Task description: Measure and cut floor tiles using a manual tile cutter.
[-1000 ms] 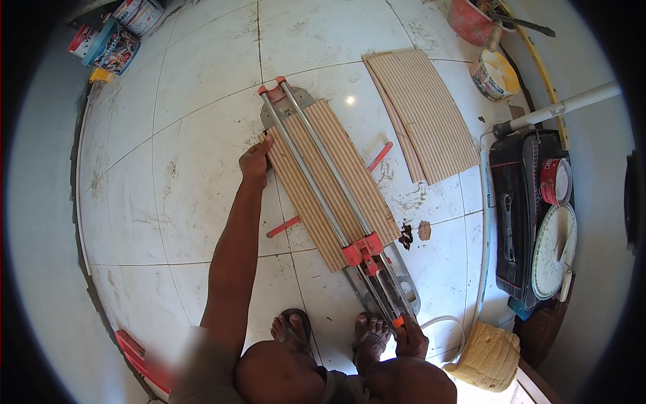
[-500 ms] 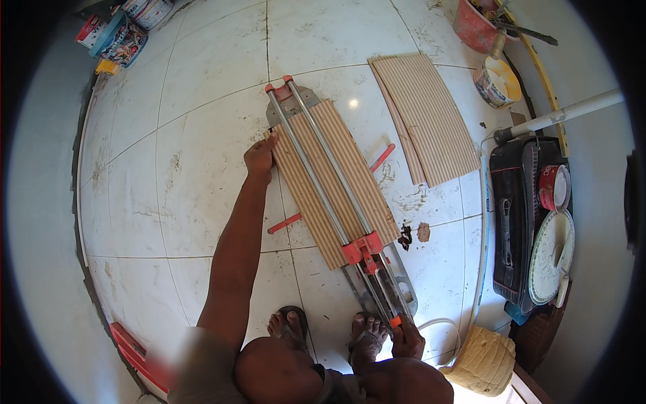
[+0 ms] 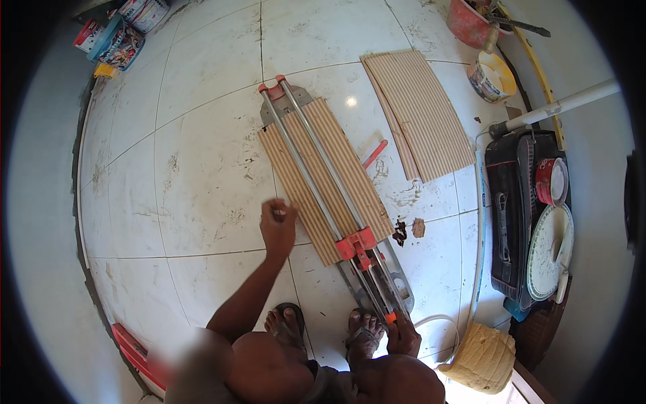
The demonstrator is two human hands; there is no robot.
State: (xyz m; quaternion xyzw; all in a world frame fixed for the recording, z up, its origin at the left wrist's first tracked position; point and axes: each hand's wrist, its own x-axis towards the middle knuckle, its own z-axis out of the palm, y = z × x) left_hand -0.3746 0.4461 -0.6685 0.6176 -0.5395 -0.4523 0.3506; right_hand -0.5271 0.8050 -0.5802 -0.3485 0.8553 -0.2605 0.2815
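Observation:
A manual tile cutter [image 3: 359, 244] with twin steel rails and red fittings lies slanted on the floor. Under its rails is a beige, ribbed tile [image 3: 296, 176]. My right hand [image 3: 404, 334] is wrapped round the cutter's handle [image 3: 390, 317], orange at its end, near my feet. My left hand [image 3: 277, 225] is beside the tile's left edge, fingers curled with thumb and forefinger close together. It covers the spot of the cutter's left red support arm, and whether it grips that is hidden. The right red support arm [image 3: 375, 154] sticks out past the tile.
More ribbed tiles [image 3: 424, 114] lie stacked at the right. Along the right wall are a black case [image 3: 510, 215], a round pale lid [image 3: 548, 252], a yellow-rimmed bucket [image 3: 492, 77] and a red tub [image 3: 468, 27]. A yellow sponge block [image 3: 479, 358] is near my right knee. Paint buckets [image 3: 118, 44] stand far left.
My left hand has left the tile's far left corner and come back toward me, its fingers now curled. My right hand stays on the handle. The view has shifted slightly.

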